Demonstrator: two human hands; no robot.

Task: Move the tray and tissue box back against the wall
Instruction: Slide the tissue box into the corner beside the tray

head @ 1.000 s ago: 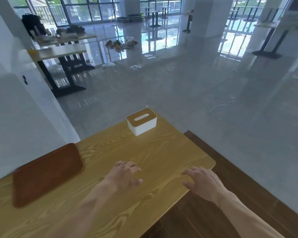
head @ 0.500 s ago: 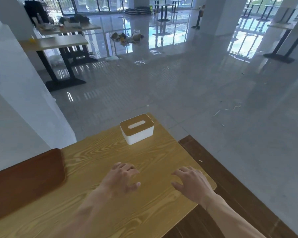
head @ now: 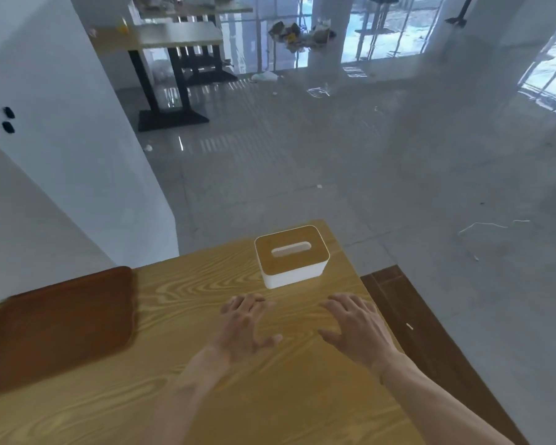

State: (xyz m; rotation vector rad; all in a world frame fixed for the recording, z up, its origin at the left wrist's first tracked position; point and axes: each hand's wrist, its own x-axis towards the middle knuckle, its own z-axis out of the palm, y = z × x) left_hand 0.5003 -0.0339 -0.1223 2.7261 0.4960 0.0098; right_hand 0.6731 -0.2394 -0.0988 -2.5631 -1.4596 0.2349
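A white tissue box [head: 292, 256] with a wooden top and a slot stands near the far right corner of the light wooden table [head: 187, 387]. A dark brown tray [head: 61, 326] lies flat at the table's left, its far edge close to the white wall [head: 45, 200]. My left hand [head: 243, 326] hovers open just short of the box, fingers spread. My right hand [head: 358, 326] is open too, to the right of the left one and level with it. Neither hand touches the box or the tray.
The table's right edge drops to a dark wooden bench or platform [head: 430, 342] and a grey polished floor [head: 398, 171]. Another table [head: 170, 43] on a black base stands farther off, with litter on the floor beyond it.
Both hands have moved forward toward the tissue box and closer together. The view has tilted down and shifted, so the box now sits nearer the hands.
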